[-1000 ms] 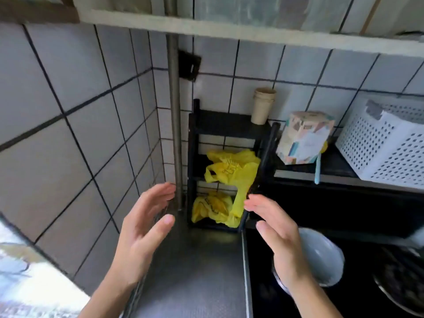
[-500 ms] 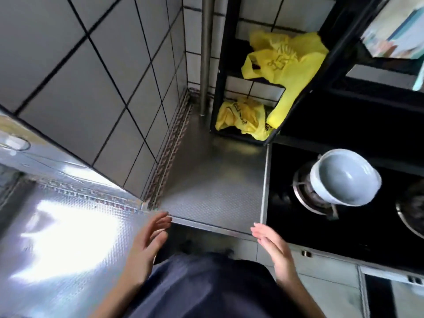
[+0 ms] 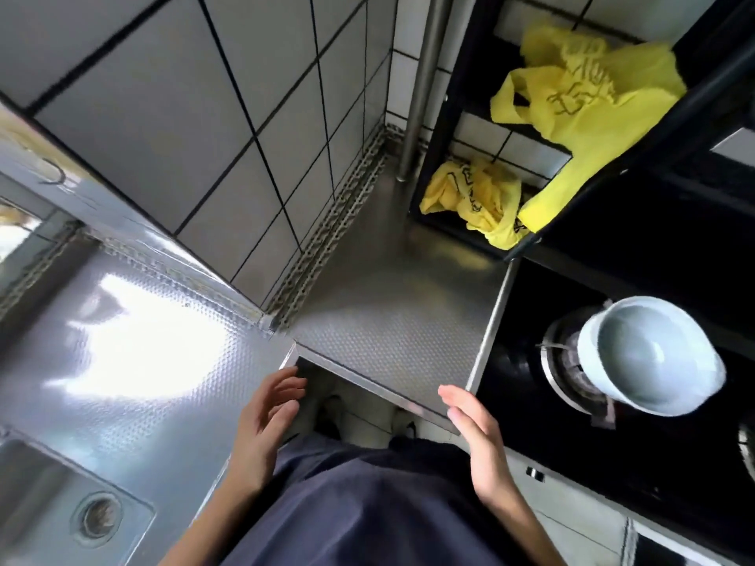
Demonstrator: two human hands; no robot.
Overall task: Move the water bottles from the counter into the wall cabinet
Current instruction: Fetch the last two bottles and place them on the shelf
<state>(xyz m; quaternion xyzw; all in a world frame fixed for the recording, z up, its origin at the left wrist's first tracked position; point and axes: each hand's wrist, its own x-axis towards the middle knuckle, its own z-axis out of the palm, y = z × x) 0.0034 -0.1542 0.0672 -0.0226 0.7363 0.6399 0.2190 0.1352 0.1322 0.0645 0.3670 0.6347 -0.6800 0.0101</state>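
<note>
No water bottle and no wall cabinet show in the head view. I look steeply down at a steel counter (image 3: 392,320) in a tiled corner. My left hand (image 3: 265,426) hovers at the counter's front edge, fingers apart and palm facing right, holding nothing. My right hand (image 3: 476,439) is level with it, a little to the right, palm facing left, also empty with fingers loosely spread. Both hands sit above my dark blue clothing (image 3: 367,508).
A black rack (image 3: 457,128) at the back holds yellow plastic bags (image 3: 572,100). To the right is a black hob (image 3: 613,422) with a pale blue pot (image 3: 649,357) on a burner. A steel sink (image 3: 94,512) with a drain lies lower left. A vertical pipe (image 3: 425,75) runs down the corner.
The view has tipped from the wall and rack down to the counter's front edge. Both hands have dropped from chest height to the counter edge, still empty and apart.
</note>
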